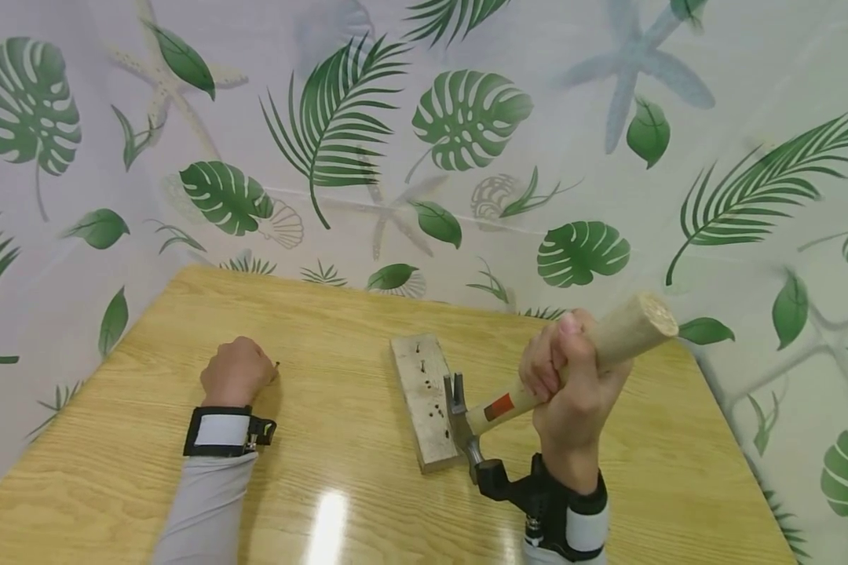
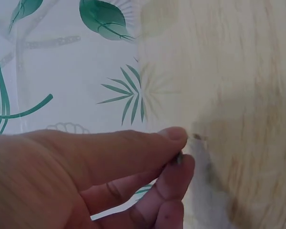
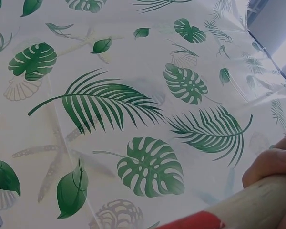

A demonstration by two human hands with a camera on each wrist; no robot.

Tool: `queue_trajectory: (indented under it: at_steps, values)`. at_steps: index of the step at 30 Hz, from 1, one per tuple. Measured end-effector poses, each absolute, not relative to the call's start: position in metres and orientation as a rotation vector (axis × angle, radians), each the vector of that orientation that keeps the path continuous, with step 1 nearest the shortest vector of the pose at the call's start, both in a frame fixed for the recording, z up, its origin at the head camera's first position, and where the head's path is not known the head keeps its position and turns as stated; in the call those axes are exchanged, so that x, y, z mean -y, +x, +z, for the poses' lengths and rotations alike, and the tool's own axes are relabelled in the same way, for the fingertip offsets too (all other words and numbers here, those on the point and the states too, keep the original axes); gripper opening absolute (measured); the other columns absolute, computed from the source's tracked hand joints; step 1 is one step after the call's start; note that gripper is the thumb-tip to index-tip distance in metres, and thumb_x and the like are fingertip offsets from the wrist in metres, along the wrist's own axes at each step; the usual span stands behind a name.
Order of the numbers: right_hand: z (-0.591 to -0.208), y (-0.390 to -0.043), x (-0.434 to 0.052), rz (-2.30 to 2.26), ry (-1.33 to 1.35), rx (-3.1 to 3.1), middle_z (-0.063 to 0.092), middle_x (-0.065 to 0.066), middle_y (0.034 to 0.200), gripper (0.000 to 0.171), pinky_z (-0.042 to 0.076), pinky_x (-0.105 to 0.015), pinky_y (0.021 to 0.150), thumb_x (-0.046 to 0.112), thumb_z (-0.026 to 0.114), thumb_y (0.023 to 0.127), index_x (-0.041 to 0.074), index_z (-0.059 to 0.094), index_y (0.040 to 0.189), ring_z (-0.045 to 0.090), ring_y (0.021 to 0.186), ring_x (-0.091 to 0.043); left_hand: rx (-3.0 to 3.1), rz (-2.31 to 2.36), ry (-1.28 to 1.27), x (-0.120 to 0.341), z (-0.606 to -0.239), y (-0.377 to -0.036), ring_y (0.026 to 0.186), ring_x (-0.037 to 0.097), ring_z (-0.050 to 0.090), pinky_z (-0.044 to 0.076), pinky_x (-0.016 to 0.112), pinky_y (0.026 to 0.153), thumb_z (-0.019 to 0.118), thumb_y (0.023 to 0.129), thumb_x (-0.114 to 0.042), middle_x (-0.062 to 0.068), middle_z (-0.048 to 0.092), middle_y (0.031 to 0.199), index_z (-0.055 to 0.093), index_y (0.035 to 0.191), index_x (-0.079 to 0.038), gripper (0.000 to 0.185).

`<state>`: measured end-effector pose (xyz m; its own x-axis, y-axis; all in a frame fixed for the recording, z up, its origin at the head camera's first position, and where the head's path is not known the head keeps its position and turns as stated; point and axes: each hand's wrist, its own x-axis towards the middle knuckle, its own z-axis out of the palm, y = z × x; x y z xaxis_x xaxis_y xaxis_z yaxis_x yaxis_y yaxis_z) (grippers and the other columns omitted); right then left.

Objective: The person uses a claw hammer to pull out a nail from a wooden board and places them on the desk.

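My right hand (image 1: 572, 384) grips the wooden handle of a claw hammer (image 1: 512, 404), fingers wrapped round it. The metal hammer head (image 1: 459, 416) is at the right edge of a wooden block (image 1: 431, 428); whether they touch, I cannot tell. Two nails (image 1: 422, 365) stand in the block's far end, and several dark spots mark its top. Off to the left, my left hand (image 1: 236, 373) pinches a small dark nail (image 2: 179, 157) between thumb and fingertip, mostly hidden by them. The right wrist view shows part of the handle (image 3: 257, 202) with its red patch.
Block and hands are over a wood-grain table (image 1: 339, 439). Behind it hangs a white sheet (image 1: 367, 259) printed with leaves, starfish and shells, meeting the table's far edge. Each wrist wears a black strap (image 1: 219, 431).
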<state>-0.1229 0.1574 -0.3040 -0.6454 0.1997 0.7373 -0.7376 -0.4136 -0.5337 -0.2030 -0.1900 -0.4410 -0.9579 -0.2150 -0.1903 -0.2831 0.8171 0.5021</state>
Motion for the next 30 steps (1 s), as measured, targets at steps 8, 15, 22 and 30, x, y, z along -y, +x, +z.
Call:
queue_trajectory:
  at_steps: [8,15,22,30]
  values:
    - [-0.305,-0.124,-0.158,2.081,0.785,1.220,0.028,-0.001,0.046,0.038,0.019,-0.022,0.029,-0.004,0.040,0.098,0.002,0.029,0.062,0.023,0.033,-0.010,-2.838,0.779,-0.420,0.191,-0.448,-0.201,0.064,0.025,0.050,0.043,0.038,0.054,0.068,0.089,-0.018,0.009,0.056,0.070,0.046,0.054,-0.015,0.042]
    - [-0.304,-0.125,-0.158,2.080,0.768,1.222,0.029,-0.001,0.046,0.038,0.019,-0.023,0.029,-0.003,0.043,0.098,0.002,0.030,0.062,0.024,0.033,-0.010,-2.846,0.778,-0.364,0.194,-0.443,-0.202,0.059,0.023,0.049,0.040,0.031,0.048,0.073,0.086,-0.022,0.010,0.053,0.066,0.056,0.062,-0.005,0.034]
    - [-0.303,-0.126,-0.153,2.060,0.774,1.184,0.029,-0.001,0.047,0.035,0.019,-0.022,0.030,-0.004,0.043,0.096,0.002,0.031,0.063,0.025,0.034,-0.010,-2.952,0.854,-0.070,0.179,-0.426,-0.205,0.060,0.020,0.052,0.043,0.031,0.053,0.070,0.095,-0.035,0.009,0.059,0.071,0.062,0.084,0.003,0.040]
    - [-0.313,-0.130,-0.138,1.979,0.809,1.206,0.029,-0.002,0.048,0.033,0.020,-0.021,0.031,-0.004,0.044,0.093,0.000,0.031,0.064,0.024,0.035,-0.009,-2.813,1.000,0.558,0.107,-0.435,-0.208,0.123,0.034,0.058,0.048,0.049,0.102,0.065,0.100,-0.032,0.013,0.059,0.139,0.061,0.135,-0.006,0.044]
